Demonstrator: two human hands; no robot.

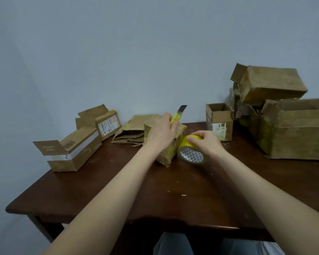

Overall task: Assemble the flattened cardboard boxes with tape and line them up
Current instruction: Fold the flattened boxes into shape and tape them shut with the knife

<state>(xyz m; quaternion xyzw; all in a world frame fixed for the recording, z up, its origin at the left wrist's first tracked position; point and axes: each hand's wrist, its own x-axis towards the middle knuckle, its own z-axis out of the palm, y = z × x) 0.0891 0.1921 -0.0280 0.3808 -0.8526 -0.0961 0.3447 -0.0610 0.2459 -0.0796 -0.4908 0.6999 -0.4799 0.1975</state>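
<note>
A small worn cardboard box [167, 153] stands on the dark wooden table [118, 190] at its middle. My left hand [162, 131] rests on top of this box and grips a yellow utility knife [179, 113] with its blade pointing up and away. Right beside the box, my right hand [208, 142] holds a roll of yellow tape [191, 150] standing on edge on the table. A pile of flattened cardboard [131, 131] lies just behind the box.
Two assembled boxes [74, 151] [107, 124] sit at the left rear of the table. A small open box [219, 121] stands right of centre. Larger open boxes [295, 129] [269, 83] are stacked at the far right. A pale wall rises behind the table.
</note>
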